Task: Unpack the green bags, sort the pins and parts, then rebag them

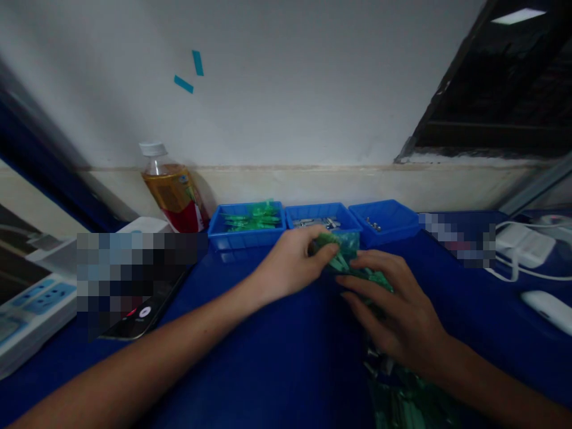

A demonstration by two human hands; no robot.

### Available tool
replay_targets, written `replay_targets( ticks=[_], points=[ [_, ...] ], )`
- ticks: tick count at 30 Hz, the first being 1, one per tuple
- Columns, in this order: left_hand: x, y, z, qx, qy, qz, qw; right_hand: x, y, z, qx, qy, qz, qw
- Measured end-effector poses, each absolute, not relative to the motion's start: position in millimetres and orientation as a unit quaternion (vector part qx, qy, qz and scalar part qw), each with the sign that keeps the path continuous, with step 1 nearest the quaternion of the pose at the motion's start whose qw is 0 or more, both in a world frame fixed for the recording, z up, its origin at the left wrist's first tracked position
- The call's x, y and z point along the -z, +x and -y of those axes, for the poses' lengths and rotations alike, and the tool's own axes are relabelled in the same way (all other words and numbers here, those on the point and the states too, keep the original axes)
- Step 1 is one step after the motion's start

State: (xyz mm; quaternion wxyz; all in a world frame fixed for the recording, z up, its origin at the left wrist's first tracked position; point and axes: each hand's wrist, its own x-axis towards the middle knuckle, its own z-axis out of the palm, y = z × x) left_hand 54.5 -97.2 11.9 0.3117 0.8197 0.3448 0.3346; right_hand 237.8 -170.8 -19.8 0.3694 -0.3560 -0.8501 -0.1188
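Observation:
My left hand [300, 261] is closed, with thumb and forefinger pinching a see-through green plastic piece [340, 257]. From the right, my right hand [400, 298] curls its fingers around more of the green plastic, which shows between them; its exact shape is blurred and partly hidden. More green plastic pieces [409, 405] lie below my right forearm, with some shiny bits beside them. Just behind my hands stand three blue bins: the left bin [245, 239] has green plastic pieces, the middle bin [353, 223] small metal parts, and the right bin [393, 220] a few tiny metal parts.
On the left are a bottle [176, 193] against the wall, a phone [143, 316] and a white power strip [40, 310]. At right lie a white charger [525, 245] with cables and a white rounded object [547, 310]. A blue surface [250, 363] lies underneath.

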Motion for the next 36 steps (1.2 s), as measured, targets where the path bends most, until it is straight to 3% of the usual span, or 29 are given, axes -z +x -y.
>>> replay_targets(
  ticks=[3,10,16,19,23,26,30,36],
  points=[
    [-45,8,66,-0.335,0.846,-0.411,0.056,16,237,176,0.116,-0.365,0.849,0.364],
    [-49,-61,18,-0.15,0.79,-0.586,-0.102,13,237,180,0.09,-0.361,0.851,0.37],
    [-35,-54,16,0.035,0.767,-0.634,-0.097,12,237,180,0.078,-0.362,0.86,0.352],
    [-39,-51,18,0.084,0.775,-0.622,-0.075,-1,244,183,0.027,-0.371,0.889,0.269],
    [-50,-27,45,-0.029,0.802,-0.582,-0.129,-20,268,197,-0.044,-0.394,0.913,0.097],
    [-51,9,80,-0.15,0.871,-0.453,-0.118,-21,281,213,-0.064,-0.36,0.93,0.024],
    [-29,53,123,-0.179,0.943,-0.282,0.005,-12,271,223,-0.089,-0.35,0.932,-0.005],
    [9,63,149,-0.236,0.919,-0.265,0.172,-4,252,208,-0.196,-0.384,0.901,0.041]
  ],
)
